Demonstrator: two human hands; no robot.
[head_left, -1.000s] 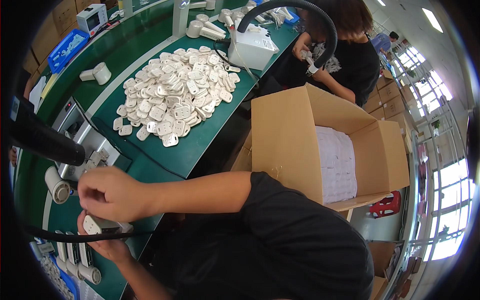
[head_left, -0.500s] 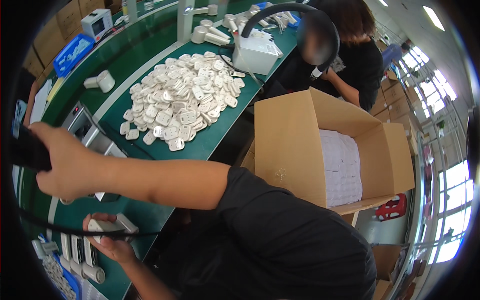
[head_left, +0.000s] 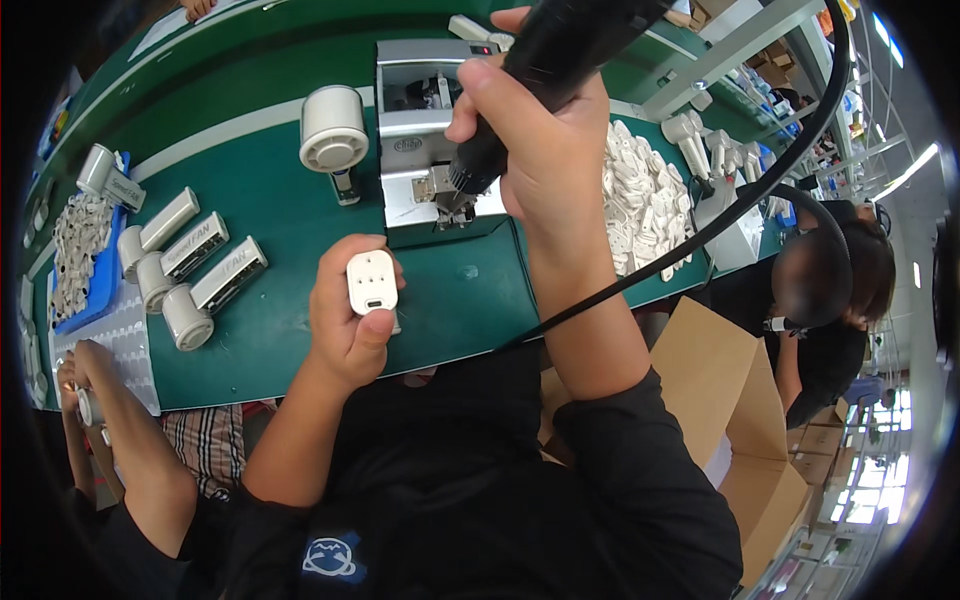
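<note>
Gripping what seems a driver [head_left: 572, 48], right hand [head_left: 550, 140] partly hides silver machine [head_left: 407, 150]; left hand [head_left: 343, 325] holds white part [head_left: 372, 285].

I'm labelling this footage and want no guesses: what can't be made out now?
Head view:
Black cylindrical handheld driver: upper end cut off by the top edge.
White rounded plastic device: body mostly hidden by its end face and the left hand.
Brown cardboard box: most of its inside, hidden by its own walls.
Driver's tip: too small to show any screw.

Black tee [head_left: 450, 480] here, with loose short sleeves [head_left: 645, 435] that leave the forearms [head_left: 305, 435] bare. There's a blue-and-white cartoonish print [head_left: 335, 558] on the front. Left hand [head_left: 340, 325] and right hand [head_left: 555, 145] are both bare too.
</note>
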